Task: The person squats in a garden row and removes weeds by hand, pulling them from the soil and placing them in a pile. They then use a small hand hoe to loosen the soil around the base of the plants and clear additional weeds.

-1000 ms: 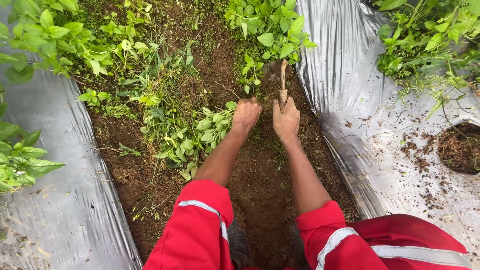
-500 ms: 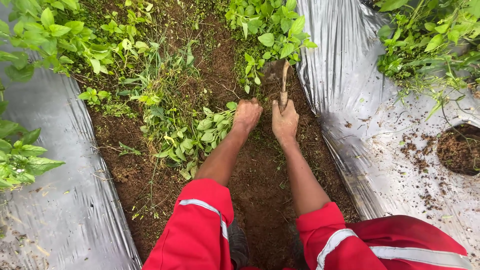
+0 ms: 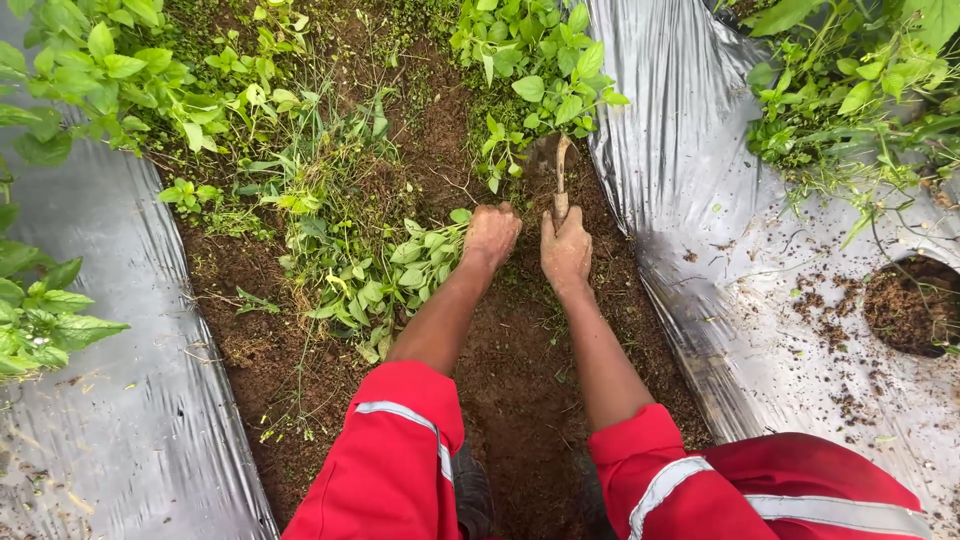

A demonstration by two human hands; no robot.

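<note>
**Two muddy hands at a small hoe in the furrow**

Head view: the right hand (image 3: 566, 249) is clamped round the wooden handle of a short hoe (image 3: 560, 180), fingers curled tight, thumb toward the left. The hoe is thin and caked with brown soil; its handle runs from the fist toward 12 o'clock, and its blade end sits in the dirt under the leafy weeds (image 3: 545, 75) at the top of the furrow. How deep it is sunk cannot be told. The left hand (image 3: 491, 236) lies just beside it, at 9 o'clock from the right hand, closed into a fist on the soil at the edge of a low weed clump (image 3: 400, 270); whether it grips any stems cannot be told. Both hands are smeared with earth, and red sleeves (image 3: 400, 440) with pale stripes cover the arms from the elbows down.

The furrow (image 3: 520, 380) is a strip of bare brown soil, open from the hands toward 6 o'clock. Silver plastic sheet (image 3: 700, 200) hems it at 3 o'clock, close to the right hand, with a soil-filled hole (image 3: 905, 305) cut in it. Another sheet (image 3: 120, 420) bounds it at 9 o'clock, beyond the weeds.
</note>
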